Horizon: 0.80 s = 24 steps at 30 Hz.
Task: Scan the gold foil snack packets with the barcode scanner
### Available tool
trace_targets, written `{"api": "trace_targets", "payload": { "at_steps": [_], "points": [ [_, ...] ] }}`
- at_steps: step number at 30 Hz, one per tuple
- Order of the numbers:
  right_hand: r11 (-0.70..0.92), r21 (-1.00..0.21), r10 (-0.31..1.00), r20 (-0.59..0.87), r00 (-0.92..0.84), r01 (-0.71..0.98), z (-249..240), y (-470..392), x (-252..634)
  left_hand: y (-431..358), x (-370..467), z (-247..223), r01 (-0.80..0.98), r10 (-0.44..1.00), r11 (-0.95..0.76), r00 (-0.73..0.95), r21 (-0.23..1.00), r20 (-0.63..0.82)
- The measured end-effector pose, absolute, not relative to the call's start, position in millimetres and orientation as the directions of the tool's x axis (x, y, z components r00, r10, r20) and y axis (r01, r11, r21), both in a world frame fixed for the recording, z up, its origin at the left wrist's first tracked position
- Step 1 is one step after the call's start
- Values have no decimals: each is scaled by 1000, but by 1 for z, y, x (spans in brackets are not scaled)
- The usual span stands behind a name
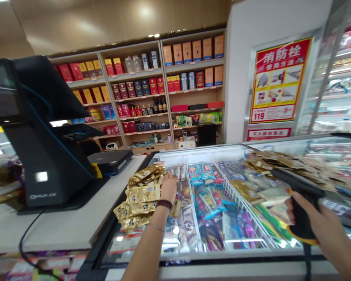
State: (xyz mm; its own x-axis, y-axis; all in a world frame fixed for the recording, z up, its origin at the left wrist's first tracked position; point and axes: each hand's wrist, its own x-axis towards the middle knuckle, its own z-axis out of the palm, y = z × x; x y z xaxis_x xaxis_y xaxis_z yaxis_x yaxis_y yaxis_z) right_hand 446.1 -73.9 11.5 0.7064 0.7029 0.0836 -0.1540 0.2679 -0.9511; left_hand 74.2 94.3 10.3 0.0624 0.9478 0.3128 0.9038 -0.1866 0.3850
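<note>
My left hand [168,189], with a dark beaded bracelet at the wrist, lies against the right side of a heap of gold foil packets [142,199]. Its fingers point forward and look outstretched, touching the packets, though their tips are partly hidden. The heap rests on the glass top of a chest freezer [181,255], at its left end. On the right, my right hand [312,214] is closed around the grip of a black barcode scanner [302,187] with yellow trim. Beyond the scanner, a second, wider heap of gold-brown packets [280,160] is spread on the freezer.
Wrapped ice creams [210,199] fill wire baskets under the glass. To the left, a black checkout terminal [55,164] stands on a white counter [76,222], with a cable hanging down. Shelves of boxed goods [137,88] line the back wall. A red notice [280,80] hangs at the right.
</note>
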Motion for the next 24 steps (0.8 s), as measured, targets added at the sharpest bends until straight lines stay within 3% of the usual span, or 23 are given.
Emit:
{"api": "trace_targets", "payload": {
  "at_steps": [4,7,17,20,24],
  "points": [
    [255,-952,695,58,717,-170,4,-86,474,94,81,18,973,983,-93,56,213,175],
    [299,-939,678,83,730,-171,2,-92,484,97,99,29,985,982,-108,85,133,169],
    [361,-877,726,51,686,-318,-5,-88,491,114,270,27,765,831,-548,543,339,119],
    [380,-854,707,21,707,-355,-11,-86,493,122,309,15,727,801,-573,595,379,71],
    [395,-831,670,-30,741,-391,-14,-84,493,128,344,-2,776,846,-524,522,351,109]
  ]
}}
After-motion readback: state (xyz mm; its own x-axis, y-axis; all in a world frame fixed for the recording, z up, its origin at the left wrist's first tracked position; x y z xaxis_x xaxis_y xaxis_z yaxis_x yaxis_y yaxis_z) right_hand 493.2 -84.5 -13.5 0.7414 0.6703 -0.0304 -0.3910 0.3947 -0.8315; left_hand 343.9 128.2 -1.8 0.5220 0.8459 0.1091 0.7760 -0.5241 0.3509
